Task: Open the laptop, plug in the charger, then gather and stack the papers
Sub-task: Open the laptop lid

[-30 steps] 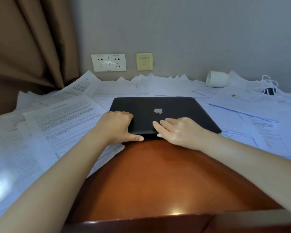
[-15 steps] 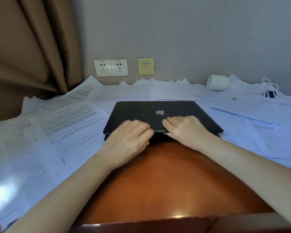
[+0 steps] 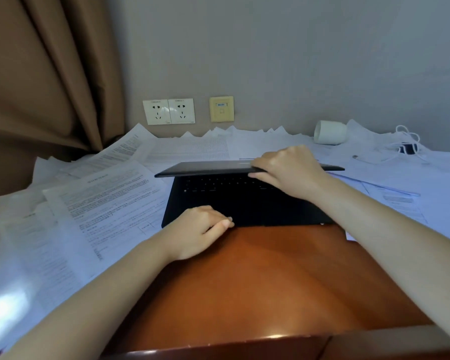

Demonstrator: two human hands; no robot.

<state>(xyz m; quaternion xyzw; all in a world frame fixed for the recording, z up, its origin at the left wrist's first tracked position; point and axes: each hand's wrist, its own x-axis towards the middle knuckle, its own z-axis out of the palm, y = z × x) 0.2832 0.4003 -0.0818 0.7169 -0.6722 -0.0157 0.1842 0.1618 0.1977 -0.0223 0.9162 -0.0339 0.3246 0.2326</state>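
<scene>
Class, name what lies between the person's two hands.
In the head view, the laptop keyboard deck lies between left hand and right hand.

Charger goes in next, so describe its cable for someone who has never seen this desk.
Look along the back wall to the desk's far right. Just right of the white cup, the white charger cable lies on the papers, the only thin looped cord.
</scene>
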